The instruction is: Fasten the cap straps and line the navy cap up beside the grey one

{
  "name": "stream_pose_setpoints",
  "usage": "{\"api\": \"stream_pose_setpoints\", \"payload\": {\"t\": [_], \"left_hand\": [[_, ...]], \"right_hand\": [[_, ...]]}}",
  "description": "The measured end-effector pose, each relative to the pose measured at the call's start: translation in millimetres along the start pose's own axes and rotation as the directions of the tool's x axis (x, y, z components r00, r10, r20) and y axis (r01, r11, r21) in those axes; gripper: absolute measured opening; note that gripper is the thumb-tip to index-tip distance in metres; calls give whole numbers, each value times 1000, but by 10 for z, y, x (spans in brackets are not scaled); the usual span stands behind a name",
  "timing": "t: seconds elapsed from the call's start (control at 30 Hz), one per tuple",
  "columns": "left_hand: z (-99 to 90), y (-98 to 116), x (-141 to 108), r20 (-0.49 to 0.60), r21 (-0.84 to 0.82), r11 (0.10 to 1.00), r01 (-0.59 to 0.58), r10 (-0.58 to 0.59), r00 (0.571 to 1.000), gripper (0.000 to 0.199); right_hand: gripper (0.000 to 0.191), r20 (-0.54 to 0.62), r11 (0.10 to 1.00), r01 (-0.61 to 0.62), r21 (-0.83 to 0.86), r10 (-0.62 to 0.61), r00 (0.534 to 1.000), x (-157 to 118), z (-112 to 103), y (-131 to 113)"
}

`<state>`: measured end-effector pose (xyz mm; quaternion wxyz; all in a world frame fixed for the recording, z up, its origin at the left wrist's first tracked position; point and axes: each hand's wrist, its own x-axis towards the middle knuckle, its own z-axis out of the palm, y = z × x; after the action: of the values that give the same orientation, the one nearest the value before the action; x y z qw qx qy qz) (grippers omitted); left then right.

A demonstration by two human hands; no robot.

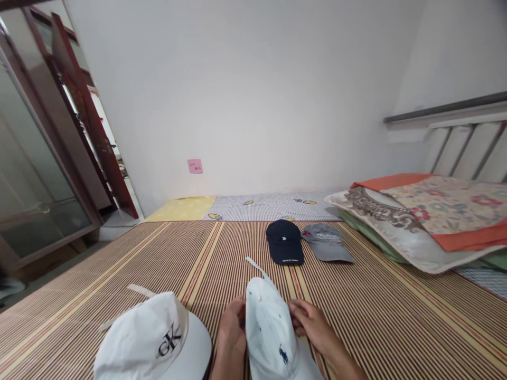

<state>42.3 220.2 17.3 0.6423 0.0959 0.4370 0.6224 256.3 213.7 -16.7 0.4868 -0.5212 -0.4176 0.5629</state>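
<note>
A pale blue cap (273, 330) with a dark rider logo lies between my hands, its loose strap (256, 265) pointing toward the wall. My left hand (233, 327) is closed at the cap's left edge, with some fingers hidden behind the fabric. On the other side, my right hand (311, 322) pinches the cap's right edge between thumb and fingers. A white cap (146, 340) with black CK letters rests left of my left hand, its brim toward the right and its straps loose.
Farther back on the striped mat (158, 258) sit a navy cap (284, 243) and a grey cap (325, 241), side by side. Stacked pillows (396, 227) lie at the right below a headboard (467, 148). The wall has a pink note (195, 166). A door (87, 116) stands at the left.
</note>
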Motion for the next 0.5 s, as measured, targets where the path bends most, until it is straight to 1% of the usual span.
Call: {"api": "stream_pose_setpoints", "payload": {"t": [0.1,0.17,0.3,0.4,0.5], "left_hand": [[1,-32,-4,-4,5,1000,5,-4,1000,12],[-6,-60,10,-4,10,1000,13,-13,1000,15],[-29,-125,68,6,22,999,34,-34,999,16],[-43,-152,94,40,29,999,26,-27,999,14],[-36,-154,72,106,35,999,16,-20,994,16]], "right_hand": [[54,8,998,-8,57,7,1000,-16,-38,12],[54,17,996,0,92,-2,1000,-35,-65,16],[58,35,991,17,134,-22,999,-38,-75,26],[66,29,989,18,145,-23,999,-21,-56,24],[67,50,984,22,175,-31,998,-41,-16,3]]}}
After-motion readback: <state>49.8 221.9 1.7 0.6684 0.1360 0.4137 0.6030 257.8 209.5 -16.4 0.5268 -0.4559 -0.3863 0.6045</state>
